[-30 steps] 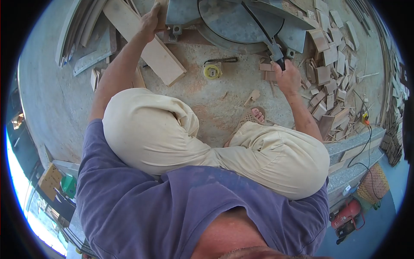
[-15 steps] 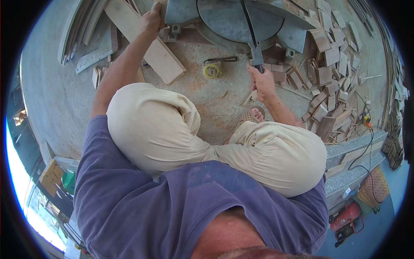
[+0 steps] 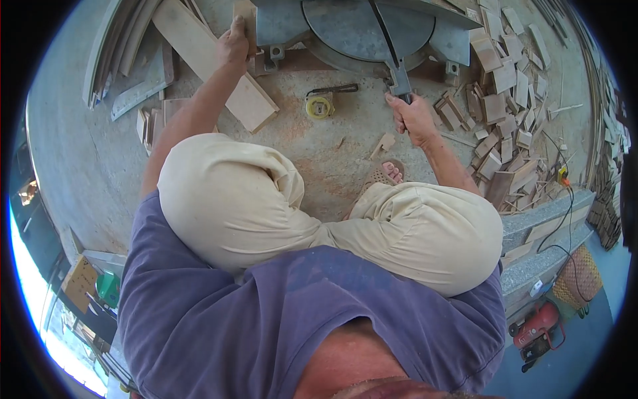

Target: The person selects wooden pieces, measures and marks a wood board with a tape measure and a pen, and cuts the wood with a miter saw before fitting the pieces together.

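Observation:
My left hand (image 3: 232,49) is closed round the near end of a short wooden board (image 3: 245,18), beside the left end of a mitre saw's metal base (image 3: 282,26). My right hand (image 3: 415,121) grips the black-ended handle (image 3: 401,84) at the front of the saw's round turntable (image 3: 345,30). A dark slot runs across the turntable towards that handle. The upper part of the saw lies outside the view. On the floor between my hands rests a yellow tape measure (image 3: 319,106) with a dark strap.
A long pale board (image 3: 199,50) lies left of the saw, with curved wooden pieces (image 3: 123,40) farther left. Many wood offcuts (image 3: 498,110) are heaped on the right. A small wood scrap (image 3: 383,144) lies near my sandalled foot (image 3: 392,173). A cable (image 3: 571,219) trails over the step.
The saw base has turned slightly and shifted right on the floor, its handle and my right hand moving right with it. My left hand sits lower along the short board.

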{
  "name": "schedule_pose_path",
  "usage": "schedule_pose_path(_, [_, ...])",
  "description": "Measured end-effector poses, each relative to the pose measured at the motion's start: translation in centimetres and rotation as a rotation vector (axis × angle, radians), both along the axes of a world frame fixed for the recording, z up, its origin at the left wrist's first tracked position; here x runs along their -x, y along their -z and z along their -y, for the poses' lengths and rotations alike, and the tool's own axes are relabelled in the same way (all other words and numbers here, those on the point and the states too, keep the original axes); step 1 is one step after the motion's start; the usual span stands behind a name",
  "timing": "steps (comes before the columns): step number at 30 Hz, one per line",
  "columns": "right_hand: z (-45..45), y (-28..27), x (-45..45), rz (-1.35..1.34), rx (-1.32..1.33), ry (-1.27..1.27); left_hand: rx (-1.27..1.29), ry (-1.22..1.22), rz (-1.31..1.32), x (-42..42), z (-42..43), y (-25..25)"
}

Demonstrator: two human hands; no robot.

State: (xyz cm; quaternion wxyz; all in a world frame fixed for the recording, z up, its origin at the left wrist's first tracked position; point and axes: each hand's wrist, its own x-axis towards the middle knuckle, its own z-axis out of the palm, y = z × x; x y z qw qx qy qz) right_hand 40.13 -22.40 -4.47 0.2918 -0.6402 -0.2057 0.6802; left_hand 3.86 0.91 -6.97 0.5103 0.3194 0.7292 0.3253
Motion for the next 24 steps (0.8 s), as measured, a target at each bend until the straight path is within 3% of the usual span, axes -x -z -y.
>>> schedule_pose_path(5, [0.4,0.8,5.4,-0.080,-0.032,0.256,-0.024,-0.060,0.062,-0.3,-0.4,0.0])
schedule_pose_path(12, [-0.7,-0.1,9.1,-0.076,-0.024,0.293,0.018,-0.095,0.002,0.4,-1.3,1.1])
schedule_pose_path(20, [-0.5,-0.5,9.7,-0.075,-0.016,0.244,0.007,0.094,0.006,1.6,-1.2,1.1])
schedule_pose_path(24, [-0.2,-0.3,9.3,-0.076,-0.032,0.207,-0.011,0.074,-0.044,1.4,-0.9,0.6])
